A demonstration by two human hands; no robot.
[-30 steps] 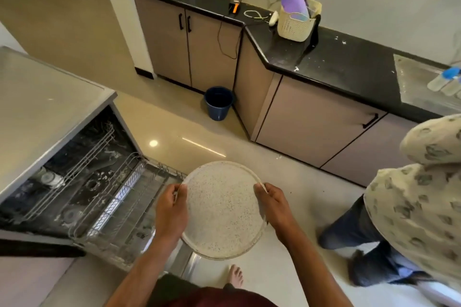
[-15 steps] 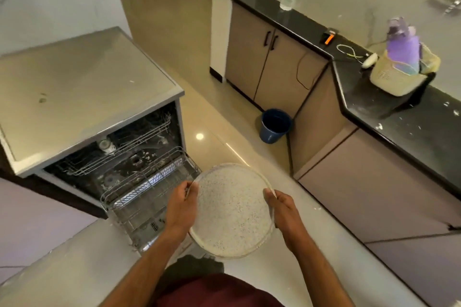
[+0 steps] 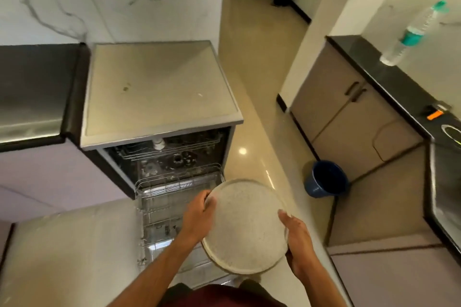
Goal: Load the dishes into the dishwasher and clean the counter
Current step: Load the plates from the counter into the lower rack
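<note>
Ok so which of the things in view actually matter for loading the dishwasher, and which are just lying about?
Part of the job:
- round speckled white plate, gripped at its rim by the left hand and right hand
- open dishwasher
- pulled-out wire lower rack

Just lying about:
- dark blue bucket on the floor
- clear plastic bottle with teal label on the black counter

Both forearms reach forward. Left hand [image 3: 197,217] grips the left rim of the speckled plate [image 3: 245,227], right hand [image 3: 298,244] grips its right rim, fingers curled.
</note>
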